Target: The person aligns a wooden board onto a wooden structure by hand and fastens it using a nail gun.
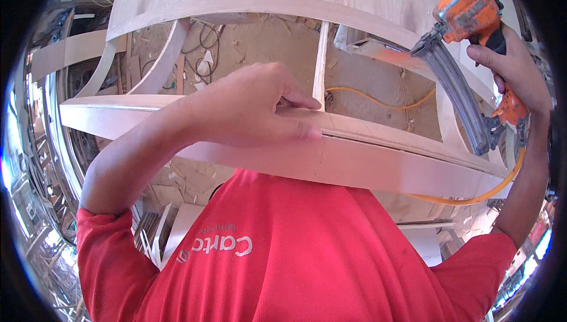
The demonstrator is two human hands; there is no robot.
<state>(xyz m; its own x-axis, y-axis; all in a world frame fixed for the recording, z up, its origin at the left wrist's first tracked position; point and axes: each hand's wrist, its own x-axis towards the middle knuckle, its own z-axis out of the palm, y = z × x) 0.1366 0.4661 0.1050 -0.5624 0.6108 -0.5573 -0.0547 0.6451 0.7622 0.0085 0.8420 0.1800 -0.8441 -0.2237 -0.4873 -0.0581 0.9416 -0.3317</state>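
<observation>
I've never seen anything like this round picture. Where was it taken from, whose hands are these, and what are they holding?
There's no robot here: a person is working with bare hands. The single picture comes from a wide fisheye camera worn on their head, looking down, so straight edges bend and the person's own red shirt shows at the bottom. The left hand lies over the long edge of a pale wooden frame; how firmly it grips is hard to tell. The right hand holds an orange tool, apparently a nail gun, with a yellow hose at its handle. Through the frame's openings you see the floor, with scraps and a dark cable.
</observation>
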